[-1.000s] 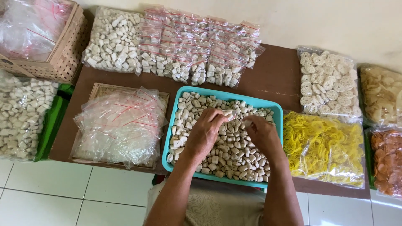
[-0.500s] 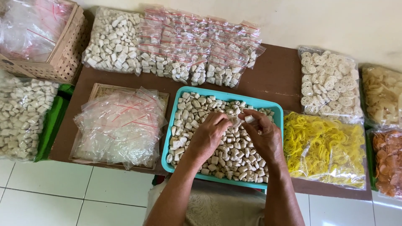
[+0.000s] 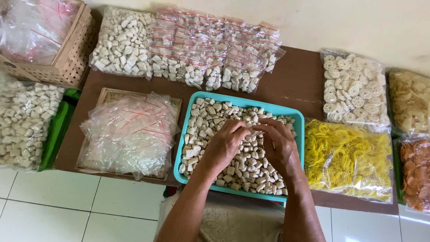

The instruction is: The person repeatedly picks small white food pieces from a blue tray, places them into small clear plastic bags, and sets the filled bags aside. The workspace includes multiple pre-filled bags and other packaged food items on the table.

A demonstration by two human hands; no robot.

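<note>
A teal tray (image 3: 180,154) full of small white cracker pieces (image 3: 209,122) sits on the brown table (image 3: 296,80) in front of me. My left hand (image 3: 224,148) and my right hand (image 3: 281,148) hover over the tray's middle with their fingertips pressed together. Between them they pinch something small and pale that looks like a small clear bag (image 3: 255,131); most of it is hidden by the fingers. Both hands rest just above the pieces.
A heap of empty clear bags (image 3: 130,134) lies on a wooden tray to the left. Filled small bags (image 3: 215,54) line the back. Big bags of white pieces (image 3: 22,121), yellow crackers (image 3: 349,157), round lattice crackers (image 3: 354,89) and orange crackers (image 3: 414,172) flank the tray. A woven basket (image 3: 67,60) stands back left.
Both hands have stayed over the tray's middle. The fingers have drawn closer together around the small pale thing and sunk slightly toward the pieces.
</note>
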